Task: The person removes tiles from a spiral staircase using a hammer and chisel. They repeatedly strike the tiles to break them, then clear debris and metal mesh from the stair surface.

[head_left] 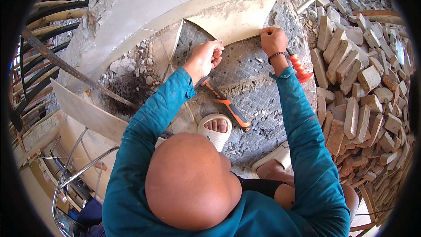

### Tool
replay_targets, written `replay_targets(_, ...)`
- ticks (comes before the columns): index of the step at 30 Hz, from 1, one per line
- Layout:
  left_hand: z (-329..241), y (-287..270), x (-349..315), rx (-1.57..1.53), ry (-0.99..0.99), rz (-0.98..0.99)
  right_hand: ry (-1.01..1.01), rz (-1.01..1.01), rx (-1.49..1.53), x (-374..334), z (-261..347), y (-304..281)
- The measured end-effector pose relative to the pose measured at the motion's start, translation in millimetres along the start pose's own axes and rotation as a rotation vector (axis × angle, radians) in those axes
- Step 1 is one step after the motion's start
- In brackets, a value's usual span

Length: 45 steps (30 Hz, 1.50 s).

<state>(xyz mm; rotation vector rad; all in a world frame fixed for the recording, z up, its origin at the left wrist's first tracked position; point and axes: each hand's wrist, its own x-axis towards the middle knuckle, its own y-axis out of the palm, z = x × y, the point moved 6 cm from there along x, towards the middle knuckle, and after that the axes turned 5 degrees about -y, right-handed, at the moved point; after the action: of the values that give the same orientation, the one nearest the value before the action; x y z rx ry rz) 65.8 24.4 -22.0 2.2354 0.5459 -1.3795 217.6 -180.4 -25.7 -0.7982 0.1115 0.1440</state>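
A cream floor tile [237, 17] lies against the foot of the wall, and a dark gap shows under its near edge. My left hand [205, 58] is closed, with thumb and forefinger pinched at the tile's near left corner. At the near right corner, the fingers of my right hand [274, 44] are closed on the edge. A hammer [230, 109] with an orange and black handle lies below my left hand, its head partly hidden by the left wrist. Beside my right wrist is an orange ribbed tool grip [298, 66]; my forearm hides part of it.
Grey mortar [245, 68] with a grid pattern covers the floor under my hands. A large heap of broken bricks [355, 70] rises at the right. Rubble [127, 68], a rusty bar [79, 66] and a leaning board [85, 107] are at the left. My sandalled foot [216, 128] stands near the hammer.
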Motion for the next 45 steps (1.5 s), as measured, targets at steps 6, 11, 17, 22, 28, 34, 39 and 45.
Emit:
replay_targets(6, -1, -1, 3, 0.028, -0.022, 0.024, -0.024, 0.011, 0.035, 1, 0, 1)
replay_targets(11, -3, 0, -2, 0.050, -0.022, 0.059, -0.026, 0.023, 0.021, 0, -2, 1)
replay_targets(17, -1, 1, -7, 0.091, 0.008, 0.044, -0.070, 0.031, 0.039, 0, 0, 0)
replay_targets(22, -2, 0, -5, 0.075, 0.004, 0.084, -0.052, 0.038, 0.045, 1, -1, 0)
replay_targets(28, 6, -5, 3, -0.097, -0.023, 0.020, 0.005, 0.086, 0.110, 3, -14, 10)
replay_targets(34, 4, -7, 8, -0.163, -0.080, 0.017, 0.185, 0.190, 0.418, 0, -22, 14)
replay_targets(39, 2, -6, 9, -0.139, -0.093, -0.005, 0.605, 0.205, 1.024, -26, -12, 16)
replay_targets(45, 3, -10, 16, -0.086, -0.076, -0.017, 0.788, 0.136, 1.201, -34, -1, 25)
